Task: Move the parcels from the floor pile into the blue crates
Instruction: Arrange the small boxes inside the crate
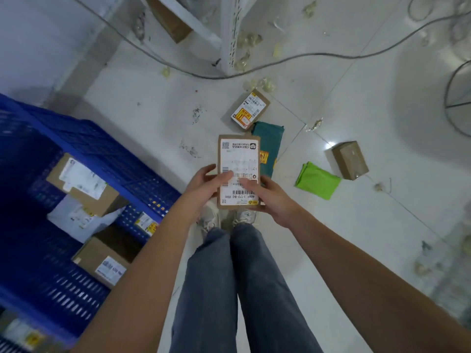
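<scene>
Both hands hold a flat brown cardboard parcel [238, 159] with a white shipping label, above my feet. My left hand [207, 186] grips its left edge with the thumb on the label; my right hand [267, 197] grips its right edge the same way. A blue crate [84, 141] stands at the left with several boxed and bagged parcels inside. On the floor ahead lie a small labelled box [251, 109], a teal bag parcel [269, 146], a bright green bag [317, 183] and a plain brown box [350, 160].
Grey cables [293, 61] snake across the white tiled floor among scraps of packing litter. A white shelf post [230, 34] and a cardboard box [170, 19] stand at the top. A wire fan guard [458, 103] is at the right edge.
</scene>
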